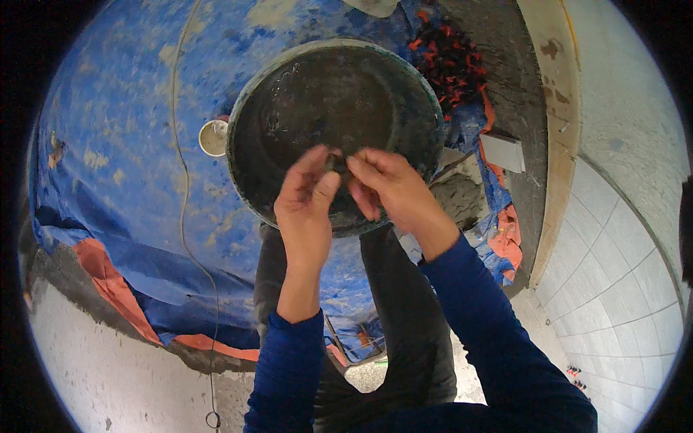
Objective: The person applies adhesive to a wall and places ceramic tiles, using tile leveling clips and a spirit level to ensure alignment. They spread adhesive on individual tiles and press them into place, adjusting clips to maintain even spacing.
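Observation:
Both hands are raised over a wide, round black tub with murky dark water in it. Between the thumb and fingers of my left hand is a small dark piece, too blurred to name. Close beside it, my right hand has its fingers curled, and thumb and forefinger reach the piece's right side. Whether the right fingers grip it too is hard to make out because of motion blur.
A blue tarp with orange edges covers the floor. Left of the tub stands a small white cup, with a long cable beyond it. Many small red and black pieces lie heaped at the far right, near a white box and tiled wall.

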A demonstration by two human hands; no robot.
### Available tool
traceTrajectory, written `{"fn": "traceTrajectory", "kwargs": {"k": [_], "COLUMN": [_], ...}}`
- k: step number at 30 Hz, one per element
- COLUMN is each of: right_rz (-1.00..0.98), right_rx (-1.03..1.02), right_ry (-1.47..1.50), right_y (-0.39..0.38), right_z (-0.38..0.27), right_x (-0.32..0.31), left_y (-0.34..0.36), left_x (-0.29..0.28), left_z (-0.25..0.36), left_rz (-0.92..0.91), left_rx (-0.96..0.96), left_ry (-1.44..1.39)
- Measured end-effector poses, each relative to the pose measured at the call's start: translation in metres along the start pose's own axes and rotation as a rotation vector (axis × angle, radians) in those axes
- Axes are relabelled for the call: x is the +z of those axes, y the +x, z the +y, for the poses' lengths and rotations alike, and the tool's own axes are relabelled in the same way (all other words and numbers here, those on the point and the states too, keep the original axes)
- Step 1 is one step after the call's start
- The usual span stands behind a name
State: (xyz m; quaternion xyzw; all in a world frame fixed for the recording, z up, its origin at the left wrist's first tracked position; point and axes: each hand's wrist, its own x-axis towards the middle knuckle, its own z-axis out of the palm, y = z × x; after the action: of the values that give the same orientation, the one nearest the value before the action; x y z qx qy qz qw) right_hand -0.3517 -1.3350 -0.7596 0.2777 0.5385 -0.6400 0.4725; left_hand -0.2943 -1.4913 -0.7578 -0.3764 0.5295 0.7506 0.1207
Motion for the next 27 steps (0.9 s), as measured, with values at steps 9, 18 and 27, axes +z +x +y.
{"fn": "traceTrajectory", "kwargs": {"k": [9,18,27], "right_rz": [0.808,0.845,0.370], "right_rx": [-0.307,-0.563,-0.172], "right_ry": [-1.127,-0.922,0.029], "right_y": [0.148,0.130,0.039], "right_z": [0.051,0.045,0.034], "right_x": [0.003,-0.020,0.001], "left_y": [0.004,0.001,-0.005], "left_x": [-0.006,-0.015,-0.007], "left_z": [-0.006,-0.007,-0.010], "left_rz": [0.208,0.165,0.035], "left_rx": [-0.132,-0.225,-0.179], "left_ry": [-0.086,-0.087,-0.030]}}
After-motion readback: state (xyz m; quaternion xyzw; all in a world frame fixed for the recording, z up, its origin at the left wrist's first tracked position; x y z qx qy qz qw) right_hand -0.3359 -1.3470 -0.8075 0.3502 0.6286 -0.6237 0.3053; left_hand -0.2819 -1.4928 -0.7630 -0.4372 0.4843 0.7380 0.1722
